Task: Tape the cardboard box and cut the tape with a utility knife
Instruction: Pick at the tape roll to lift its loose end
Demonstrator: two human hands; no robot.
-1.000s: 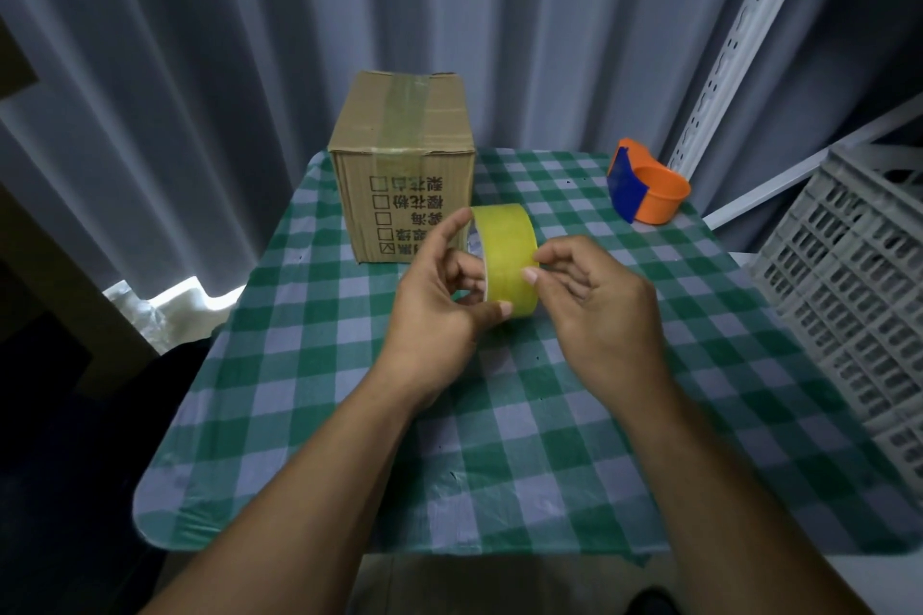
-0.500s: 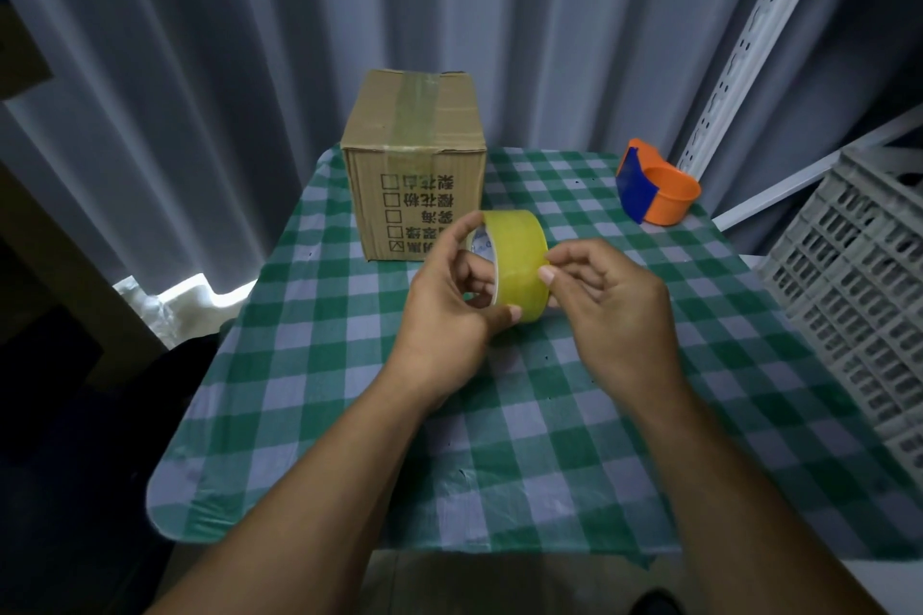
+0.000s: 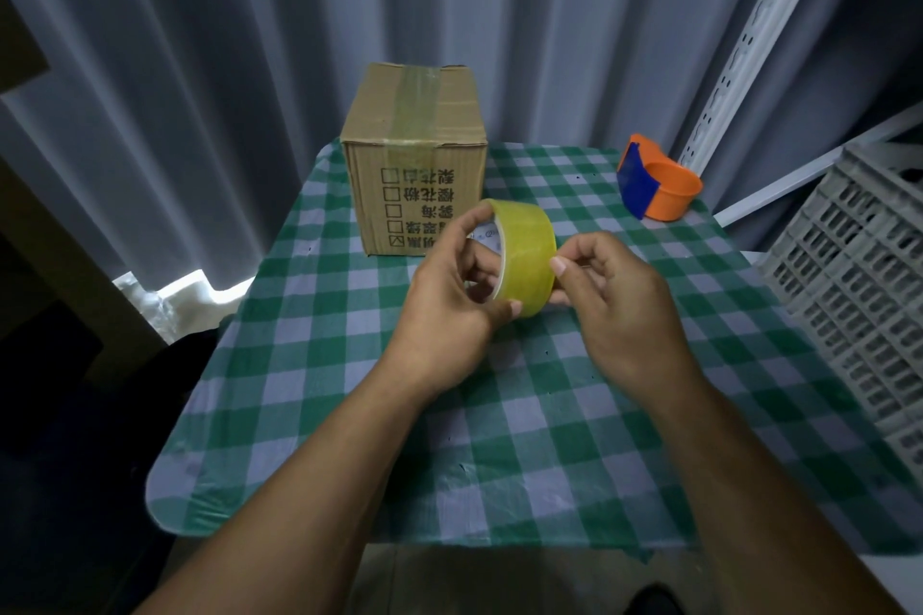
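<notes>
Tape roll (image 3: 524,260) sits gripped in the left hand (image 3: 449,310), steadied (above the table (image 3: 349,415)) so the right hand's (image 3: 619,305) fingertips (image 3: 558,266) can pick at its edge.

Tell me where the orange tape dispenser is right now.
In the head view, the orange tape dispenser sits at the table's far right corner, right of the cardboard box and beyond the right hand.
</notes>
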